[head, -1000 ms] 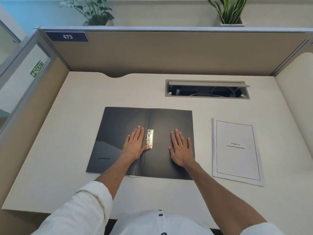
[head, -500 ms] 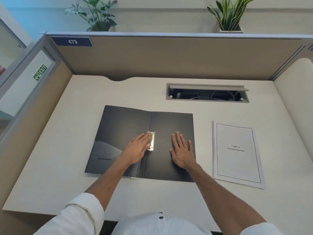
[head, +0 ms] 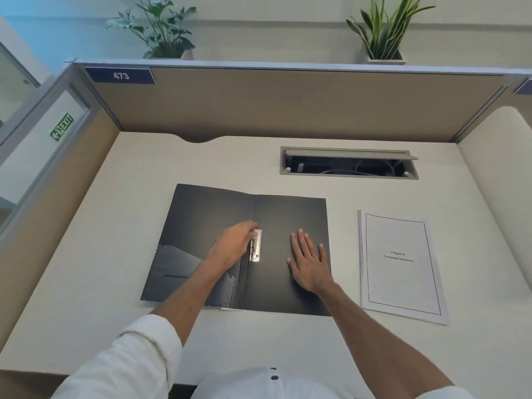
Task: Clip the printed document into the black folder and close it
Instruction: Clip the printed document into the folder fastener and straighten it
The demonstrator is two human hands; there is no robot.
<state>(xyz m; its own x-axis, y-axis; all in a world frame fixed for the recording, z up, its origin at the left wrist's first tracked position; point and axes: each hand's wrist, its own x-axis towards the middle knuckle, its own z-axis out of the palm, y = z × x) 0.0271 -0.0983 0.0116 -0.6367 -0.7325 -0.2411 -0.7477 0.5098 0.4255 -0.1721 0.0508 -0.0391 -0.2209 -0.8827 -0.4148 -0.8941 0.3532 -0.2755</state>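
Head view: I see the black folder (head: 288, 214) open on the worktop (head: 115, 226), left hand (head: 233, 246) curled at its metal clip (head: 255, 245), grip unclear, right hand (head: 309, 262) spread flat inside, printed document (head: 403, 266) beside it.

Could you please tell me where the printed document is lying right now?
In the head view, the printed document lies flat on the desk, right of the open black folder, untouched, just beyond the right hand.

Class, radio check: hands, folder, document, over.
Left hand at the metal clip, right hand flat on the open black folder. Printed document unclipped, lying on the desk right of it. Nothing in the way.
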